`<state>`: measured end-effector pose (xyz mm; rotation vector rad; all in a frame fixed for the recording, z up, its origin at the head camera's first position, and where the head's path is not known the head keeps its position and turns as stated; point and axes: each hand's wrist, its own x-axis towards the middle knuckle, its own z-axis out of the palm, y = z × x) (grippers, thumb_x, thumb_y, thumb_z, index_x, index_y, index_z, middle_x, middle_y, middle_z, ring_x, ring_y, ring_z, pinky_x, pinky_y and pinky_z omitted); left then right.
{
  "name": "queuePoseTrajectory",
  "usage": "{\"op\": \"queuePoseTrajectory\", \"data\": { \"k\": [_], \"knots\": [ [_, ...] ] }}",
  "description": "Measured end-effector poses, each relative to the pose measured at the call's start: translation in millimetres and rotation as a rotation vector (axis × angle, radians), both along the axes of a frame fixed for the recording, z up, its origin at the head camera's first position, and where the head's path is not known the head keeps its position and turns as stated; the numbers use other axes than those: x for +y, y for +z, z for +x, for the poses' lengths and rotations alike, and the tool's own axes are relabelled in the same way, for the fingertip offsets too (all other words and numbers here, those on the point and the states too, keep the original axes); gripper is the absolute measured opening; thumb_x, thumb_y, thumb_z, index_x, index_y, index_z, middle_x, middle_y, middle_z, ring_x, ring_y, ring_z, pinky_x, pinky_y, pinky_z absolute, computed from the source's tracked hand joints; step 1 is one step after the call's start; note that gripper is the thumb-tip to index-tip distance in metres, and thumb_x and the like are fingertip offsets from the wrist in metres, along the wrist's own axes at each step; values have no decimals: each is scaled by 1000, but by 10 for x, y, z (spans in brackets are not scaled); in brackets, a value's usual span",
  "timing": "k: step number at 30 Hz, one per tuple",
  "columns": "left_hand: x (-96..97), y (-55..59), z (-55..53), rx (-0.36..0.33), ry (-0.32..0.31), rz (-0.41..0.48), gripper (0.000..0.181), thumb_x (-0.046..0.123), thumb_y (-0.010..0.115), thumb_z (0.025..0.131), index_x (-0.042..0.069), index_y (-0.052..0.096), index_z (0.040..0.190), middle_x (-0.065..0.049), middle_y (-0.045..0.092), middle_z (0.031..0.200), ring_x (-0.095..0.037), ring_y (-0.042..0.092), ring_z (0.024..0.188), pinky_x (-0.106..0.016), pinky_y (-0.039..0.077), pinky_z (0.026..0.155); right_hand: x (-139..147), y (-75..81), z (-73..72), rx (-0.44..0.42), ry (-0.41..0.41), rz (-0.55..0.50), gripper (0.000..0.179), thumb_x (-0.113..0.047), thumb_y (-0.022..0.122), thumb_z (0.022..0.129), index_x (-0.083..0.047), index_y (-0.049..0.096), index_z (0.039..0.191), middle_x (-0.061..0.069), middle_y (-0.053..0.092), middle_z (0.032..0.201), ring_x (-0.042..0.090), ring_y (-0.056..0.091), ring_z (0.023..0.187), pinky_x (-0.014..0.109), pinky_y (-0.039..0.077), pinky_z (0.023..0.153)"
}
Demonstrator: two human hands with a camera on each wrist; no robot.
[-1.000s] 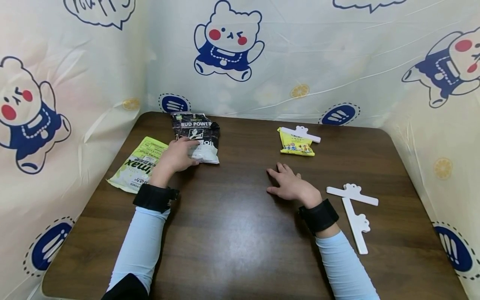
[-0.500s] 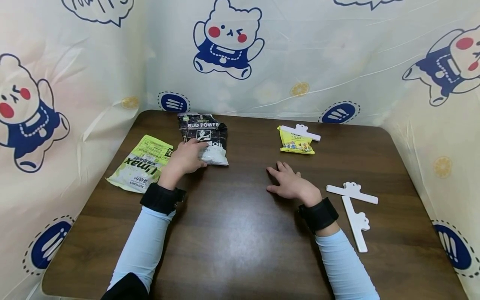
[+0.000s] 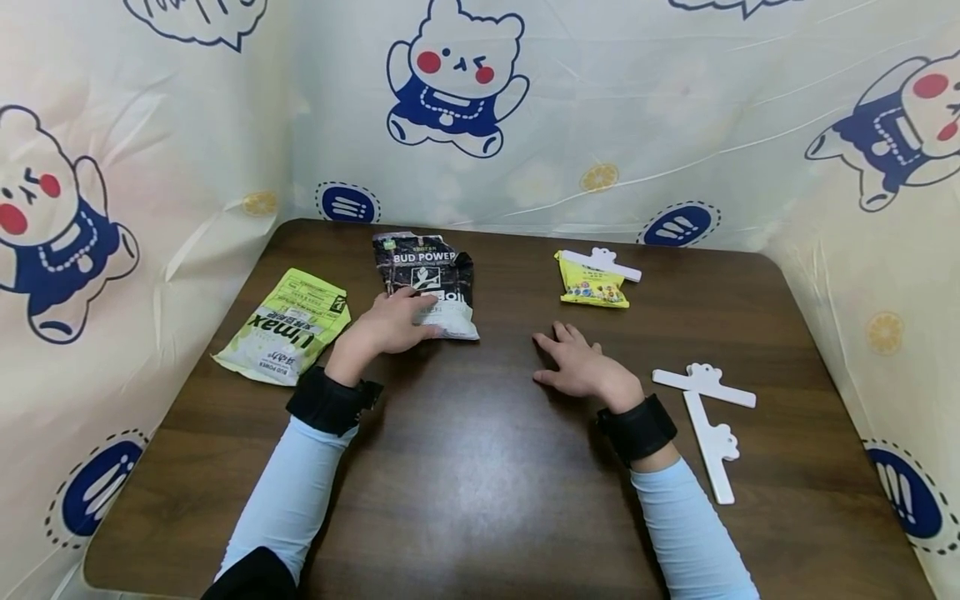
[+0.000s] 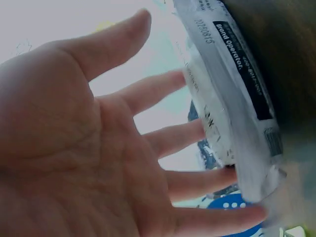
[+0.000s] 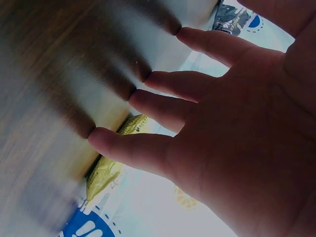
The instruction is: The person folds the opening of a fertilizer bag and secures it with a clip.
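Note:
A black-and-white snack bag (image 3: 429,265) marked "BUD POWER" lies flat near the back of the table. My left hand (image 3: 390,323) rests its fingers on the left side of that bag; in the left wrist view the fingers are spread and fairly straight against the white end of the bag (image 4: 232,98), thumb apart. My right hand (image 3: 577,364) has its fingertips on the bare table and holds nothing. Beyond it lies a small yellow packet (image 3: 594,289) with a white bag clip (image 3: 602,264) across its top edge.
A green-and-white "Limax" bag (image 3: 288,327) lies left of my left hand. Two loose white clips, one crosswise (image 3: 705,385) and one lengthwise (image 3: 711,450), lie right of my right hand. A printed curtain (image 3: 480,192) stands behind the brown table (image 3: 480,467).
My left hand has slid the black-and-white bag to the right and slightly nearer, away from the green bag, which now shows more fully. My right hand has stayed in place.

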<state>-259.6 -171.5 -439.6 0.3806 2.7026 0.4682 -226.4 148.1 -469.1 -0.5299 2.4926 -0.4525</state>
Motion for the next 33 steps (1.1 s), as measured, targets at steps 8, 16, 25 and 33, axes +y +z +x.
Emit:
{"op": "queuePoseTrajectory", "data": {
  "k": [8,16,25,33],
  "knots": [
    [12,-170,-66,23,9,42,59,37,54,109,21,36,163,-27,18,172,-55,3,156,-86,17,112,-8,-4,2,4,1,-1,70,-33,58,107,-8,28,164,33,9,172,49,3,158,82,17,115],
    [18,-186,-86,36,-19,16,57,35,54,109,21,39,162,-28,23,170,-55,11,155,-87,23,109,-5,2,-5,-6,-8,7,70,-34,59,107,-9,28,165,31,7,173,48,2,159,81,17,116],
    [90,-161,-28,52,-68,-10,57,33,56,108,17,41,161,-32,29,167,-58,20,151,-78,26,115,0,-12,6,-5,-6,1,70,-33,59,107,-8,27,165,32,8,172,49,2,158,82,16,116],
    [205,-70,71,-9,-65,-39,57,36,57,107,21,42,161,-28,30,168,-58,22,150,-88,21,108,-7,-13,13,2,-7,2,70,-33,59,107,-8,27,165,32,8,172,49,2,158,82,16,116]
  ]
}}
